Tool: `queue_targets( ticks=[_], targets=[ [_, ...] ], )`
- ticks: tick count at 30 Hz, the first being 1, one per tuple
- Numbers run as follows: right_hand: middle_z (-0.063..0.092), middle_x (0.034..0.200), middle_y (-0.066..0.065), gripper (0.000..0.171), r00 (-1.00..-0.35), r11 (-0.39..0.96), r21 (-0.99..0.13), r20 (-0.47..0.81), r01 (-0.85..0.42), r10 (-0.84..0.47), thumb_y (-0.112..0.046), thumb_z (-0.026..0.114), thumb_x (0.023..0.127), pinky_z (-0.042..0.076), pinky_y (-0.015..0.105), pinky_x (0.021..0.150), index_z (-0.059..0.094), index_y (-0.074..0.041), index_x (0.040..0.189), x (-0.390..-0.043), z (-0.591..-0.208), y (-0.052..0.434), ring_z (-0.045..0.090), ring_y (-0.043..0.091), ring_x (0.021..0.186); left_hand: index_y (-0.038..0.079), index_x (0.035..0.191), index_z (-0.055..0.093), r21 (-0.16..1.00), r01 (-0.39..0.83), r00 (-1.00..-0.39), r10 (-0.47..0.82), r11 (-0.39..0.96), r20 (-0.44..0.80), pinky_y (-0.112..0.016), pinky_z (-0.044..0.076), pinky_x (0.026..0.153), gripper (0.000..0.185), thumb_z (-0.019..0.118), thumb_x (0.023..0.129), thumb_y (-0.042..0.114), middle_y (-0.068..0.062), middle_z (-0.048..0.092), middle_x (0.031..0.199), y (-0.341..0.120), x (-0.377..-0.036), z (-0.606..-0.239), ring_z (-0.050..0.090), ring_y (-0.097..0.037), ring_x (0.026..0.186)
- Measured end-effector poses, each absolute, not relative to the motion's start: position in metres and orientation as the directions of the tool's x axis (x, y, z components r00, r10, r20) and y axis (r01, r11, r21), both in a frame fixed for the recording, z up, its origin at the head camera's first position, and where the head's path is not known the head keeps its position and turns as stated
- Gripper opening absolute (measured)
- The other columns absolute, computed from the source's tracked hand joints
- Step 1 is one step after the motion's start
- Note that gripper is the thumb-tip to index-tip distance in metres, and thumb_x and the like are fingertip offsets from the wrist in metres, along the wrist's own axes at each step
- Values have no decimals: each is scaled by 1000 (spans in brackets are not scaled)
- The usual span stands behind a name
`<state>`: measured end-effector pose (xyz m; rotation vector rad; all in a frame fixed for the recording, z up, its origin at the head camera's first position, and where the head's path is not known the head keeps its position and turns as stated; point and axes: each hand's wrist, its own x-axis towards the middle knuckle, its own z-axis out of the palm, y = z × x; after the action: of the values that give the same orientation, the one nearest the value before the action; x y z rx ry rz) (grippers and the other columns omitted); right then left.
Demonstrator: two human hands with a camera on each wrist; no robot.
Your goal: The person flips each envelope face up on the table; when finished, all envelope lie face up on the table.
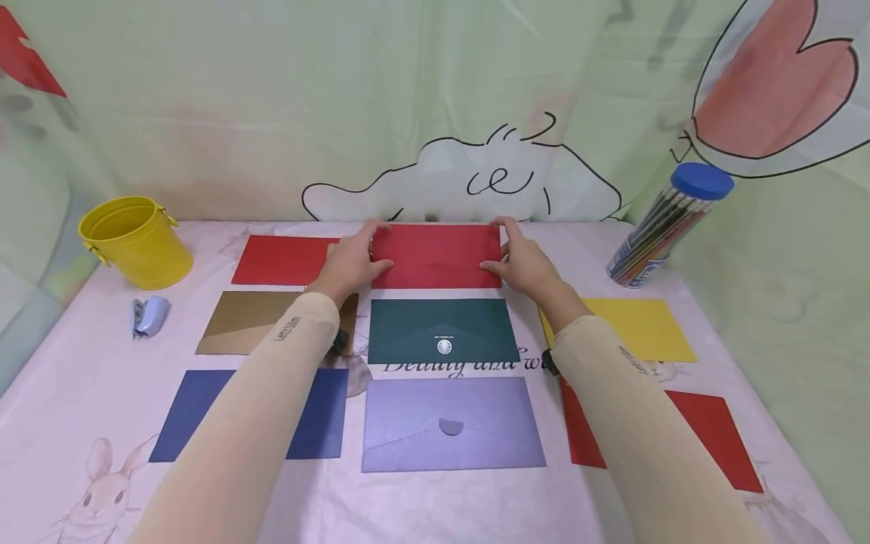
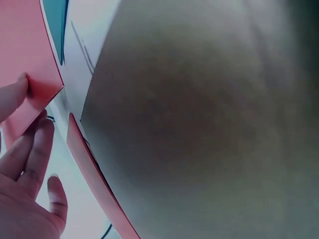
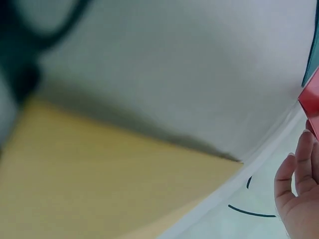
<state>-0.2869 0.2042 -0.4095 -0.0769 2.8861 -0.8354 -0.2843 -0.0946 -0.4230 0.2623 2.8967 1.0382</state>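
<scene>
A red envelope (image 1: 436, 257) lies at the back middle of the table, held at both short ends. My left hand (image 1: 351, 261) pinches its left end, thumb on top and fingers at the edge; the left wrist view shows the left hand (image 2: 30, 149) with fingers beneath that red envelope (image 2: 25, 55). On the opposite end, my right hand (image 1: 526, 261) pinches with the thumb over the face. Only part of the right hand (image 3: 301, 184) and a corner of the red envelope (image 3: 312, 102) appear in the right wrist view. Just in front lies a dark green envelope (image 1: 442, 325).
Around are another red envelope (image 1: 282, 261), a brown one (image 1: 238, 321), a blue one (image 1: 190, 408), a lavender one (image 1: 448, 446), a yellow one (image 1: 639, 325) and a red one (image 1: 714, 431). A yellow bucket (image 1: 139, 245), a small stapler (image 1: 149, 316) and a pencil tub (image 1: 662, 230) stand at the sides.
</scene>
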Motion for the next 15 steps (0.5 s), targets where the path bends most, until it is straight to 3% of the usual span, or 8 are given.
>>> queue_targets(
  ticks=[2, 7, 15],
  targets=[
    [58, 119, 17, 77, -988, 843, -538, -133, 2, -83, -24, 74, 93, 55, 44, 81, 26, -20, 152, -288, -410, 204, 59, 33, 99, 24, 149, 44, 599, 148, -982, 187, 787, -4, -51, 32, 104, 69, 78, 89, 28, -10, 56, 137, -93, -285, -423, 52, -29, 122],
    [57, 116, 17, 72, -983, 859, -512, -171, 29, -68, -25, 72, 95, 52, 43, 83, 30, -14, 153, -291, -410, 203, 58, 31, 97, 21, 147, 51, 532, 132, -982, 182, 836, -42, -53, 26, 103, 58, 72, 94, 27, -10, 52, 146, -83, -286, -420, 48, -31, 129],
    [56, 114, 17, 73, -975, 885, -462, -216, 54, -54, -25, 73, 94, 53, 41, 83, 34, -11, 154, -296, -416, 199, 56, 31, 99, 20, 148, 51, 517, 48, -991, 106, 855, -82, -53, 26, 103, 63, 76, 91, 27, -10, 53, 144, -77, -287, -423, 48, -30, 128]
  ],
)
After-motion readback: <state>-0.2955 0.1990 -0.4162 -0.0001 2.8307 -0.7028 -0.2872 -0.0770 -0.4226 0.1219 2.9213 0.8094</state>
